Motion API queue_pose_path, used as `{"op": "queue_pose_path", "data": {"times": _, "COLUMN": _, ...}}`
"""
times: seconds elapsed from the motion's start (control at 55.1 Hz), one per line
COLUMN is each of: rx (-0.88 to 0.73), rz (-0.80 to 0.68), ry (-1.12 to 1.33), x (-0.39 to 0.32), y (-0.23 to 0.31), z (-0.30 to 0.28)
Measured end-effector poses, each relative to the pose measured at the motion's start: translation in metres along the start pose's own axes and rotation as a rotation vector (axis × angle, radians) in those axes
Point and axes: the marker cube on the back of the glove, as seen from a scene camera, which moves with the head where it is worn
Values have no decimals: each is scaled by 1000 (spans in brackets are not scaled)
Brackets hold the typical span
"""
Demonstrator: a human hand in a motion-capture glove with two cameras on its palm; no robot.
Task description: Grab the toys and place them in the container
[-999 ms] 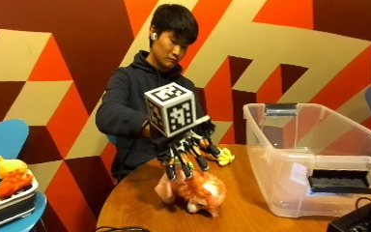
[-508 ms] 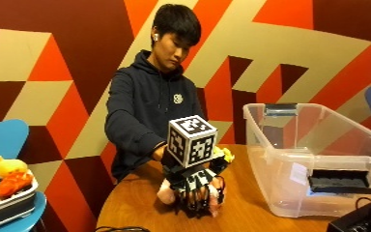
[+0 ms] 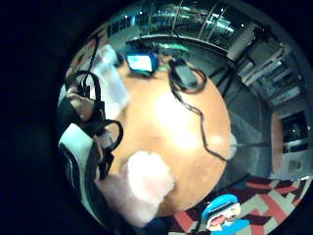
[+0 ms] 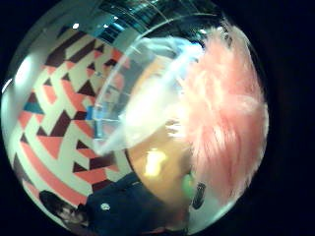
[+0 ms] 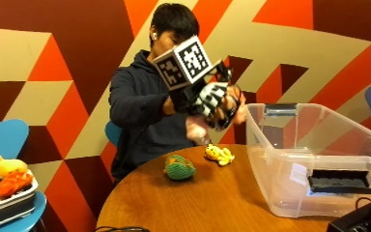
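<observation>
In the outside view my gloved right hand (image 5: 214, 101) is raised above the table beside the left rim of the clear plastic container (image 5: 314, 159). It grips a pink furry toy (image 5: 197, 128), which hangs out below and beside the fingers. The same pink toy (image 4: 226, 113) fills much of the thumb side palm view, with the container (image 4: 142, 98) just beyond it. The pink toy (image 3: 142, 188) also shows beside the palm straps in the little finger side view. On the round wooden table (image 5: 192, 208) lie a green toy (image 5: 179, 167) and a yellow toy (image 5: 219, 154).
A black box (image 5: 340, 181) shows through the container's front wall. A black device with cables (image 5: 365, 220) lies at the table's right edge. Left of the table a blue chair holds a tray of several toys (image 5: 5, 191). A screen (image 3: 142, 61) and a cable (image 3: 195, 115) are on the table.
My hand came down onto the pink toy on the table, gripped it, and has lifted it up toward the container's left rim. The green and yellow toys now lie uncovered.
</observation>
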Motion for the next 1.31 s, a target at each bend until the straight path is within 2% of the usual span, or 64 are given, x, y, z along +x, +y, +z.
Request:
{"op": "queue_pose_path", "data": {"times": 0.163, "rx": 116, "rz": -104, "ry": -129, "x": -67, "y": -26, "z": -31}}
{"op": "queue_pose_path", "data": {"times": 0.345, "rx": 90, "rz": -151, "ry": -139, "x": -136, "y": -51, "z": 0}}
{"op": "queue_pose_path", "data": {"times": 0.545, "rx": -147, "rz": -130, "ry": 9, "x": -179, "y": -65, "z": 81}}
{"op": "queue_pose_path", "data": {"times": 0.654, "rx": -222, "rz": -182, "ry": 57, "x": -192, "y": -63, "z": 103}}
{"op": "queue_pose_path", "data": {"times": 0.799, "rx": -245, "rz": -208, "ry": 87, "x": -180, "y": -45, "z": 69}}
{"op": "queue_pose_path", "data": {"times": 0.962, "rx": -300, "rz": -348, "ry": 243, "x": -132, "y": 21, "z": 15}}
{"op": "queue_pose_path", "data": {"times": 1.035, "rx": -318, "rz": -342, "ry": 351, "x": -94, "y": 47, "z": 7}}
{"op": "queue_pose_path", "data": {"times": 1.144, "rx": -462, "rz": -262, "ry": 322, "x": -31, "y": 101, "z": 18}}
{"op": "queue_pose_path", "data": {"times": 1.307, "rx": -648, "rz": -135, "ry": 342, "x": 34, "y": 169, "z": 78}}
